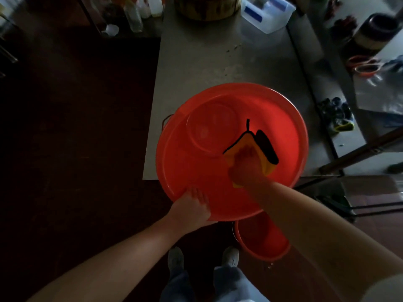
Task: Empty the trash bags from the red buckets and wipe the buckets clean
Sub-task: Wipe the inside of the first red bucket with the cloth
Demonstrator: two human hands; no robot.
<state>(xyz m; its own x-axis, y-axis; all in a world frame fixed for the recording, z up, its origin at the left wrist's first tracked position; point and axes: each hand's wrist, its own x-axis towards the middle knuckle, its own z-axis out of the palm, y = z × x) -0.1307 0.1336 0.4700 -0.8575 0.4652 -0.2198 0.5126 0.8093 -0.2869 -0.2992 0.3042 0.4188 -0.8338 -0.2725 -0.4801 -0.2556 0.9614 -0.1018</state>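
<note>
A big red bucket (281,127) is tipped toward me at the near end of the steel table (196,62), its open mouth facing the camera. My left hand (193,207) grips its near rim, fingers inside the lip. My right hand (246,165) is inside the bucket and presses a yellow cloth (238,144) with black edging against the inner wall, right of the round bottom. A second, smaller red bucket (263,240) stands on the floor under my right forearm, partly hidden by it.
At the table's far end stand a round wooden block (207,7) and a clear plastic jug (268,14). Bottles (135,16) stand on the floor at the far left. A lower shelf at right holds gloves (338,118) and orange rings (364,66). My shoes (174,258) are below.
</note>
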